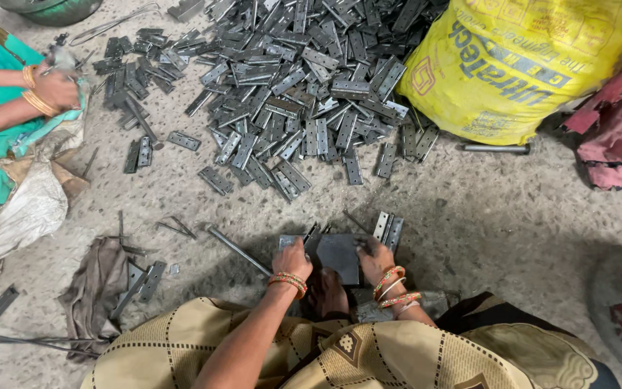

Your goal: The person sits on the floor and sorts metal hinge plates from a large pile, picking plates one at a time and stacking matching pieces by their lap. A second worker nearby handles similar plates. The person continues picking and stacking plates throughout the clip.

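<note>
Both hands press on a dark metal block (338,257) on the floor before the knees; left hand (293,261) closed on its near-left edge; right hand (376,261) gripping its right edge beside upright hinges (388,229); steady, even hold suits best.

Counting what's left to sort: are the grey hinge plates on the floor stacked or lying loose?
Loose. The hinge plates lie scattered flat and overlapping at all angles on the concrete floor, beside the yellow sack.
</note>
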Tool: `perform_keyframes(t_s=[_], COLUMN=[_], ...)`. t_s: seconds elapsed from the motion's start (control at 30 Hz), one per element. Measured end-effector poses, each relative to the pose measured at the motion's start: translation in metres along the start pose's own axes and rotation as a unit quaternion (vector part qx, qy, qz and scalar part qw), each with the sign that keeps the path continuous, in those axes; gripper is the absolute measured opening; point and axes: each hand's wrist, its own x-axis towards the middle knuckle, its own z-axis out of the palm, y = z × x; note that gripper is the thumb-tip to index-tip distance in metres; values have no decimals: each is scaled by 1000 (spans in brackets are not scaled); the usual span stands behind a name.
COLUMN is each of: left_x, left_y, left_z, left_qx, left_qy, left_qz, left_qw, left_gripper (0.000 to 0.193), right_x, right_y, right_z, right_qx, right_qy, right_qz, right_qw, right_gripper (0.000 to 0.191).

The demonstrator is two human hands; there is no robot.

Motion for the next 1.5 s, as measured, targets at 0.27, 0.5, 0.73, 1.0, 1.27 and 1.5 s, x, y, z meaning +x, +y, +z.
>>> perform_keyframes(t_s=[0.27,0.5,0.73,1.0,1.27,1.5], left_x=[-55,-58,-20,33,87,192], left_y=[56,67,52,15,34,16], left_z=[7,-2,37,57,15,-67], left_qx=[-76,-129,-178,-628,-179,158], left_qy=[37,28,3,-285,-102,-19], left_qz=[151,156,96,77,131,141], left_qw=[985,979,979,720,970,977], left_gripper=[35,38,41,24,29,42], right_x=[-26,-20,-8,19,48,82], right_y=[-19,-23,-6,-10,17,34], right_z=[2,-6,1,-27,-39,-52], right_qx=[82,291,312,309,95,41], right_qy=[-9,7,13,-97,58,136], right_qz=[65,137,123,137,117,150], right_qw=[994,947,942,936,987,978], right_gripper=[36,20,17,16,25,34])
